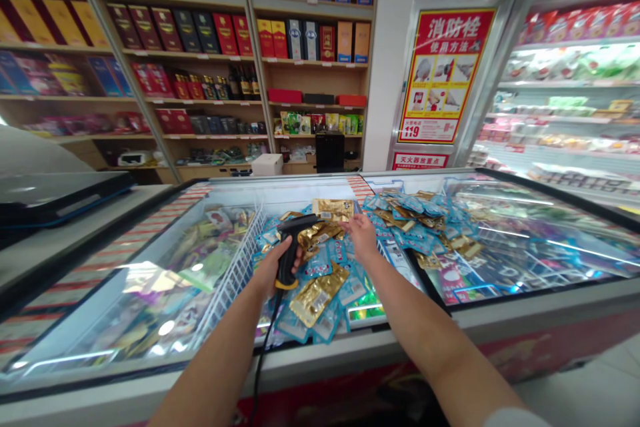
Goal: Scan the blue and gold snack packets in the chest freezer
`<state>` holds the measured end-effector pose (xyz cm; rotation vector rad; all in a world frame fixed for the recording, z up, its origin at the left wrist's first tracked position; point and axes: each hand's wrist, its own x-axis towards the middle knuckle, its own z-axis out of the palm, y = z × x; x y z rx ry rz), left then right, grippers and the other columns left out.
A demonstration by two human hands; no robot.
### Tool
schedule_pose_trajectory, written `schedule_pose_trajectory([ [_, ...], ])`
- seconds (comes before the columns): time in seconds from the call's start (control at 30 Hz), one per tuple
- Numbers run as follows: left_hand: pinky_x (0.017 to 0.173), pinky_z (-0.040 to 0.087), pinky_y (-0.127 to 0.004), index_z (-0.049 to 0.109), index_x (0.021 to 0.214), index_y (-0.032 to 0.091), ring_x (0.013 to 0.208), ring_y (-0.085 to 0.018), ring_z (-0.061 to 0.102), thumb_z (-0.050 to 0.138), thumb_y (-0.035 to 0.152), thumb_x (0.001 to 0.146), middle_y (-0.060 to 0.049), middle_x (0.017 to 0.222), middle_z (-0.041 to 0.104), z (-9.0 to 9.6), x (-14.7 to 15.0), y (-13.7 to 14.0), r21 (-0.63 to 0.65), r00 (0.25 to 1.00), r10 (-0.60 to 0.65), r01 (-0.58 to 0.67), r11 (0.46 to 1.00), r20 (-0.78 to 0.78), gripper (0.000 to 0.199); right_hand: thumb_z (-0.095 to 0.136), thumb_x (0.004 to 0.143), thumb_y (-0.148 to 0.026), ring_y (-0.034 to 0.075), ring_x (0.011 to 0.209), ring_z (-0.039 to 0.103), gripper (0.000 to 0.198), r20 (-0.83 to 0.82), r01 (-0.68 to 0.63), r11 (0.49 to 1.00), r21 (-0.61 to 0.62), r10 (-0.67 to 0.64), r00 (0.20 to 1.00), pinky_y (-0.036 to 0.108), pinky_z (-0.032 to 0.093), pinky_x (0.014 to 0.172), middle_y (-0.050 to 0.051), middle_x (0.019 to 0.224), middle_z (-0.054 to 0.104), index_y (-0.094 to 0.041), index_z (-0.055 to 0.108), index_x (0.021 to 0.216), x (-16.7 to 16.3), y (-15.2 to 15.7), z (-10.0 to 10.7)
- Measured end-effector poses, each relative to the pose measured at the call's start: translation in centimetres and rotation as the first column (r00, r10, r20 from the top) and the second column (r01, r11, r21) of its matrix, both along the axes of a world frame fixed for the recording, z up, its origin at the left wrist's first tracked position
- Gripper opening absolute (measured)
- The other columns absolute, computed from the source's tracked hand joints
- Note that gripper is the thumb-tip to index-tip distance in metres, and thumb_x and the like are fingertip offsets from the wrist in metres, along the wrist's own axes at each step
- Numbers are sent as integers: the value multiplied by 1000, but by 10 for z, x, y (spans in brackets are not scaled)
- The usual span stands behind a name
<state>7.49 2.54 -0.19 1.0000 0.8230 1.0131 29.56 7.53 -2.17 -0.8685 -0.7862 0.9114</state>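
My left hand (294,260) is wrapped round the handle of a black barcode scanner (287,263) with a yellow-orange base and a cord running down. Its head points toward a gold packet (333,208), which my right hand (362,237) pinches by its lower right corner. The packet is held flat, with its back side and a small barcode label facing me. Beneath both hands lies a heap of blue packets (320,265) mixed with gold ones in the open freezer bay. A larger gold packet (317,297) rests on the near side of that heap.
A second pile of blue and gold packets (417,213) lies on the freezer's glass lid to the right. A white wire divider (235,270) stands left of the heap. Shelves of boxed goods (200,33) and a red fire-hydrant sign (445,73) are behind.
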Motion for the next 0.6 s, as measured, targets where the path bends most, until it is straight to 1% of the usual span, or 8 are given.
schedule_pose_trajectory([
  [0.1, 41, 36, -17, 61, 73, 12, 44, -8, 47, 63, 52, 78, -2, 57, 55, 0, 0, 0, -16, 1000, -5, 5, 1000, 1, 40, 57, 75, -30, 21, 78, 72, 16, 19, 20, 1000, -5, -20, 1000, 36, 56, 78, 0, 73, 67, -22, 48, 85, 0, 0, 2],
  [0.17, 40, 36, -17, 61, 73, 13, 45, -8, 47, 63, 52, 78, -2, 57, 55, 1, 0, 0, -28, 1000, -8, 8, 1000, 7, 39, 56, 75, -30, 21, 79, 72, 16, 14, 59, 998, -6, -59, 998, 36, 56, 78, 1, 75, 68, -22, 47, 86, 2, 0, 6],
  [0.23, 40, 37, -17, 60, 73, 13, 45, -8, 47, 63, 51, 78, -2, 57, 54, 2, 0, 0, -30, 1000, -13, 13, 999, 9, 39, 56, 76, -31, 21, 80, 72, 17, -33, 134, 991, 0, -134, 990, 36, 56, 77, 2, 78, 69, -22, 48, 88, 9, 2, 12],
  [0.3, 40, 37, -17, 60, 73, 13, 44, -8, 47, 63, 51, 78, -2, 56, 54, 3, -1, 0, -35, 1000, -18, 18, 999, 2, 38, 57, 76, -32, 21, 81, 72, 20, -118, 236, 972, 9, -234, 965, 35, 56, 77, 3, 79, 69, -21, 48, 90, 22, 4, 19],
  [0.4, 41, 38, -18, 60, 72, 13, 45, -8, 47, 63, 50, 78, -2, 56, 54, 4, -1, 1, -44, 1000, -20, 20, 999, -2, 38, 59, 75, -32, 19, 84, 72, 23, -262, 389, 920, 35, -367, 892, 34, 57, 79, 3, 84, 68, -21, 46, 90, 52, 4, 28],
  [0.47, 42, 38, -17, 60, 72, 13, 46, -8, 47, 64, 49, 78, -2, 57, 54, 3, -1, 2, -33, 1000, -21, 21, 999, 11, 37, 61, 75, -30, 18, 89, 71, 23, -344, 458, 888, 38, -419, 841, 33, 56, 81, 2, 87, 68, -21, 46, 90, 73, 2, 31],
  [0.53, 42, 38, -17, 61, 73, 13, 46, -8, 46, 64, 49, 78, -1, 57, 54, 3, -1, 1, -15, 1000, -19, 19, 1000, 16, 36, 62, 75, -27, 17, 92, 71, 22, -430, 526, 850, -9, -478, 766, 32, 56, 82, 1, 86, 66, -22, 44, 88, 92, 1, 32],
  [0.6, 42, 38, -16, 61, 73, 13, 46, -8, 46, 63, 50, 79, -1, 57, 54, 4, -1, 0, -13, 1000, -17, 17, 1000, 2, 38, 62, 76, -23, 16, 91, 71, 22, -493, 564, 823, -70, -520, 698, 32, 57, 82, 0, 84, 65, -22, 42, 85, 106, 1, 31],
])
